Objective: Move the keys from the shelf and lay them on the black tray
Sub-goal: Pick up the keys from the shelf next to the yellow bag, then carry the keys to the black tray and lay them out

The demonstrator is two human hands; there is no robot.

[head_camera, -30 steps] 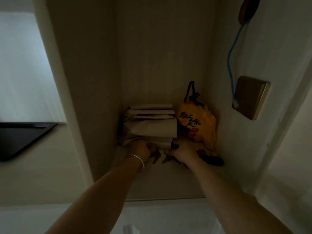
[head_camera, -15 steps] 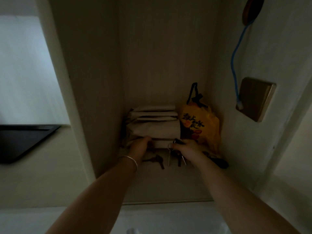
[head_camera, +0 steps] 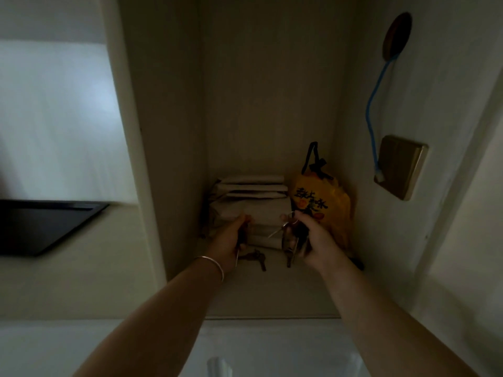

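Both my hands are inside a dim shelf niche (head_camera: 272, 300). My right hand (head_camera: 313, 240) grips a bunch of keys (head_camera: 289, 244) on a ring, lifted above the shelf floor with keys dangling. My left hand (head_camera: 231, 240), a thin bangle on its wrist, is closed on a dark key bunch (head_camera: 254, 258); some of its keys hang below the palm just above or on the shelf. The black tray (head_camera: 40, 227) sits on a ledge to the far left, outside the niche.
A stack of folded beige bags (head_camera: 253, 202) fills the back of the shelf. A yellow printed bag (head_camera: 318, 202) with a black strap stands at the right. On the right wall are a brass switch plate (head_camera: 400, 167) and a blue cord (head_camera: 373, 118).
Both hands have closed on key bunches and risen off the shelf floor. The right-hand bunch now hangs clear in the air; the view has shifted slightly.
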